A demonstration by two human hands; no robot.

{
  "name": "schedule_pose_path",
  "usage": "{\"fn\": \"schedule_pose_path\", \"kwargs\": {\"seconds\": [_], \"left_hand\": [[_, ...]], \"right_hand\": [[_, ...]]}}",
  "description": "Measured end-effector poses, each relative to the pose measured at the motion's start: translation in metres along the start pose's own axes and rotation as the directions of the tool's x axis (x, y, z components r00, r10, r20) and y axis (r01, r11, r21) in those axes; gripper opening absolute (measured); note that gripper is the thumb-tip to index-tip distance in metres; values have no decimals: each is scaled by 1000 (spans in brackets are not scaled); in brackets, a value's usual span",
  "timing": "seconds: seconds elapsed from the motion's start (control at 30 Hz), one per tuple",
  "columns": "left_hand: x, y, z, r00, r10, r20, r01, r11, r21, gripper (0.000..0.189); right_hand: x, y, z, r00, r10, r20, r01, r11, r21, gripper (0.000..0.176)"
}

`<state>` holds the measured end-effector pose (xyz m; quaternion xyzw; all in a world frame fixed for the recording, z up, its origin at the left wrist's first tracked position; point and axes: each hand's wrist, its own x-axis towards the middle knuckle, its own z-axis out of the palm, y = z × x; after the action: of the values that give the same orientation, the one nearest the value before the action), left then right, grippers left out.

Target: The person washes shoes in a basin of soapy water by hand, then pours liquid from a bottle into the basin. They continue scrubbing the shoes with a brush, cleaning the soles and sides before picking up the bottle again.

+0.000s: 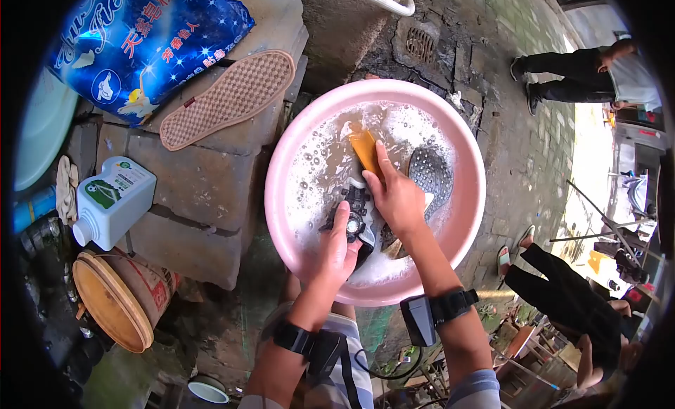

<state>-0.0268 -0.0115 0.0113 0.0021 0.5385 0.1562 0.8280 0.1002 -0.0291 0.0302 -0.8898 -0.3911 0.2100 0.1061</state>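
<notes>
A pink basin (274, 198) of cloudy, sudsy water is in front of me. My left hand (336, 253) is closed round a black and grey shoe (365, 230) with a chunky tread, partly under water. My right hand (399, 198) grips an amber-yellow bar (364, 150) that looks like laundry soap, just above the water beyond the shoe. Another shoe (430, 171), grey and dotted, lies in the basin right of my right hand. Below my right wrist a wooden piece (392, 249) shows, partly hidden.
On the brick ledge at left lie a blue washing-powder bag (158, 47), a checked insole (228, 100) and a pale-blue bottle (116, 198). A lidded bucket (116, 296) stands lower left. A drain grate (420, 43) is beyond the basin. Two people (562, 75) stand at right.
</notes>
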Motion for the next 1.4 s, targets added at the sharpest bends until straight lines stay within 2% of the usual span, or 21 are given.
{"fn": "schedule_pose_path", "kwargs": {"seconds": [0.2, 0.3, 0.33, 0.37, 0.43, 0.47, 0.57, 0.6, 0.67, 0.73, 0.77, 0.83, 0.87, 0.9, 0.93, 0.97, 1.03, 1.13, 1.2, 1.33, 1.4], "left_hand": [[-4, 25, -16, 988, 40, 148, -29, 997, -78, 35], [-6, 32, -21, 988, 38, 151, -81, 955, 286, 37], [3, 28, -35, 943, 143, 299, -292, 789, 541, 42], [4, 27, -44, 944, 146, 297, -293, 787, 544, 42], [6, 25, -59, 935, 158, 316, -353, 353, 867, 48], [11, 16, -63, 883, 306, 355, -455, 377, 807, 45], [17, 7, -62, 829, 447, 337, -487, 279, 828, 39], [15, 5, -61, 830, 465, 309, -443, 212, 871, 41], [4, 14, -46, 868, 431, 246, -369, 228, 901, 42], [-3, 9, -39, 879, 448, 161, -280, 214, 936, 49], [0, -2, -39, 879, 449, 161, -282, 217, 935, 49], [11, -25, -47, 738, 655, 161, -449, 300, 842, 53], [1, -17, -43, 897, 434, 81, -249, 345, 905, 54], [0, -19, -44, 900, 429, 79, -247, 351, 903, 54], [1, -21, -44, 918, 392, 61, -201, 328, 923, 54], [2, -23, -46, 934, 356, 40, -156, 303, 940, 53], [-1, -32, -49, 902, 417, 114, -263, 319, 911, 50], [-7, -37, -43, 836, 503, 218, -328, 141, 934, 37], [-11, -35, -38, 810, 529, 252, -365, 118, 924, 41], [-12, -38, -45, 765, 558, 320, -396, 16, 918, 46], [-13, -37, -45, 724, 593, 352, -427, -16, 904, 46]], "right_hand": [[-5, 5, -3, 998, -6, -58, 9, 999, 44, 55], [-19, 16, -13, 995, 94, 22, -96, 992, 81, 56], [-23, 25, -9, 996, 82, -23, -80, 995, 54, 56], [-26, 31, -7, 995, 68, -68, -66, 997, 28, 55], [-27, 36, 0, 997, 67, -43, -71, 994, -82, 58], [-26, 36, 8, 996, 86, -34, -90, 989, -122, 58], [-22, 24, 30, 984, 164, 65, -148, 968, -202, 57], [-24, 21, 34, 979, 184, 87, -166, 970, -178, 56], [-35, 16, 36, 972, 204, 119, -185, 971, -152, 56], [-53, 17, 33, 951, 276, 139, -308, 875, 372, 53], [-65, 14, 30, 956, 293, 3, -269, 876, 400, 52], [-92, -5, 11, 914, 403, 41, -318, 651, 689, 54], [-104, -9, 1, 930, 362, 61, -313, 694, 649, 56], [-116, -9, -6, 943, 322, 81, -303, 735, 607, 58], [-129, 3, 6, 991, 92, -99, -35, 882, 471, 59], [-140, 5, 8, 999, 20, -48, 1, 917, 400, 60], [-141, 8, 7, 998, 8, 67, -24, 972, 236, 60], [-100, 4, 16, 1000, -22, -4, 23, 996, 85, 57], [-67, 0, 16, 998, -55, 8, 55, 998, 7, 57], [-18, -7, 21, 989, -93, -116, 93, 996, -11, 53], [-9, -9, 24, 990, 0, -142, 7, 998, 55, 52]]}}
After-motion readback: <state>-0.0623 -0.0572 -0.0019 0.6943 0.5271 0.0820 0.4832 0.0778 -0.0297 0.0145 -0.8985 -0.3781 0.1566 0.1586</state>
